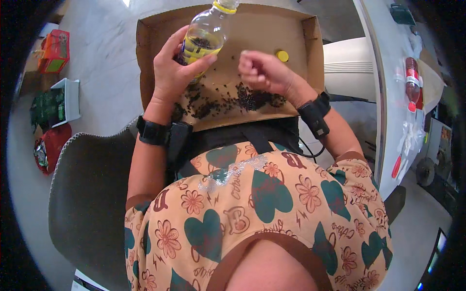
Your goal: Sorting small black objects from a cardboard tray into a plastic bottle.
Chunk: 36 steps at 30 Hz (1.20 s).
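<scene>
My left hand [180, 62] grips a clear plastic bottle [205, 40] with a yellow and blue label, tilted with its uncapped neck towards the upper right. Dark small pieces lie inside the bottle. To the right of the bottle, my right hand [265, 71] is raised with its fingers curled; whether it holds anything is hidden. Below both hands is a shallow cardboard box [142, 54], its near edge at my lap. Small dark pieces [251, 99] are scattered and heaped along its near side. A yellow bottle cap [282, 56] lies in the box, right of centre.
On the right runs a white table [391, 109] bearing a red-labelled bottle [412, 78] and plastic bags. A white ribbed object [347, 67] stands beside the box. To the left are a dark chair [91, 182], a white bin [72, 102] and a red box [54, 51].
</scene>
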Tool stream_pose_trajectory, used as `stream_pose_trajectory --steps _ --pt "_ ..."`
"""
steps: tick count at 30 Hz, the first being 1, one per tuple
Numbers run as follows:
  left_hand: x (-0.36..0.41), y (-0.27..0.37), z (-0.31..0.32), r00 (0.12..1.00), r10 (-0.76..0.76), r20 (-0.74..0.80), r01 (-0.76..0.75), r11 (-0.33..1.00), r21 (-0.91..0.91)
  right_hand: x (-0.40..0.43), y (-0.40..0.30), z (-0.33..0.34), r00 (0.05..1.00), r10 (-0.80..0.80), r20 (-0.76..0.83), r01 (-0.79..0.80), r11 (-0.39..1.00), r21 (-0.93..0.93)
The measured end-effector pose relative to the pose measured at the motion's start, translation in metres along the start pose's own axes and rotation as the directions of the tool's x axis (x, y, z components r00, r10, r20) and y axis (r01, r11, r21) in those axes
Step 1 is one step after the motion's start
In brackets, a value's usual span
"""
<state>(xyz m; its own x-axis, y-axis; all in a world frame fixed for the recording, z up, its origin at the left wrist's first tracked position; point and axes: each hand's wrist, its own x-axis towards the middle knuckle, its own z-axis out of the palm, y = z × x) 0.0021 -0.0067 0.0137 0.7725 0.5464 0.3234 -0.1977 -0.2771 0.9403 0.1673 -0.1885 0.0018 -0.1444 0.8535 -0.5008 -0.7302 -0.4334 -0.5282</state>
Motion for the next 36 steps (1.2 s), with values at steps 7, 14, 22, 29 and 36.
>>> stream_pose_trajectory --steps 7,14,22,29,36 --pt "-0.005 -0.005 0.004 0.980 -0.066 0.185 0.055 0.996 0.064 -0.015 -0.044 0.011 0.794 -0.557 -0.243 0.607 0.707 0.362" --pt "-0.004 -0.007 0.005 0.929 -0.179 0.324 0.148 0.982 0.118 -0.007 -0.059 0.038 0.520 -0.759 -0.391 0.854 0.453 0.256" --pt "-0.004 -0.004 0.004 0.936 -0.137 0.323 0.086 0.982 0.168 0.000 -0.055 0.062 0.459 -0.797 -0.393 0.881 0.463 0.090" --pt "-0.003 -0.002 0.002 0.933 -0.143 0.332 0.096 0.983 0.154 0.000 -0.052 0.069 0.443 -0.810 -0.384 0.885 0.464 0.042" --pt "-0.004 -0.004 0.004 0.933 -0.140 0.332 0.097 0.985 0.143 0.003 -0.047 0.079 0.295 -0.888 -0.354 0.934 0.346 -0.088"
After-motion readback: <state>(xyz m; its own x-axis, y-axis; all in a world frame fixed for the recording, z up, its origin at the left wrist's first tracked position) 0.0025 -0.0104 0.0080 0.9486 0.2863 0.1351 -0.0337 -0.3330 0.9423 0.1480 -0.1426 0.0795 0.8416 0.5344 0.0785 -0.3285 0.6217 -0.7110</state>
